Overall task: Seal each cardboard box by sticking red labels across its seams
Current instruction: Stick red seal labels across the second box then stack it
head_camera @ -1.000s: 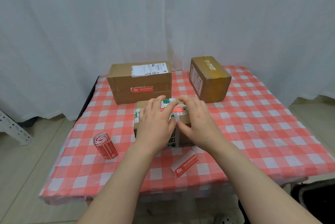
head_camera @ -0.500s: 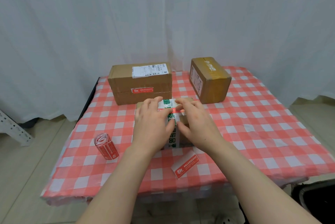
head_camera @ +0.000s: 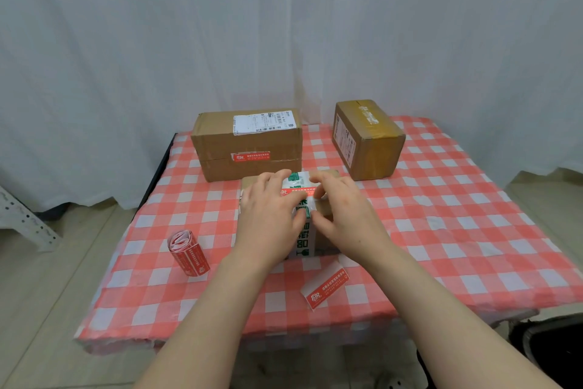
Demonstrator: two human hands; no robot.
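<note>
left hand (head_camera: 268, 215) and right hand (head_camera: 344, 215), fingers extended and gripping nothing, now press the red label (head_camera: 296, 191) flat across the seam of the small taped box (head_camera: 325, 210), at the middle of the checked table (head_camera: 441, 231); a second ago the label was only being positioned. this box looks nearly sealed.

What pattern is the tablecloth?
The tablecloth has red-and-white checks; the head view shows it best.

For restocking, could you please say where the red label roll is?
Head view: the red label roll lies on the tablecloth, near left, left of the left hand.
</note>
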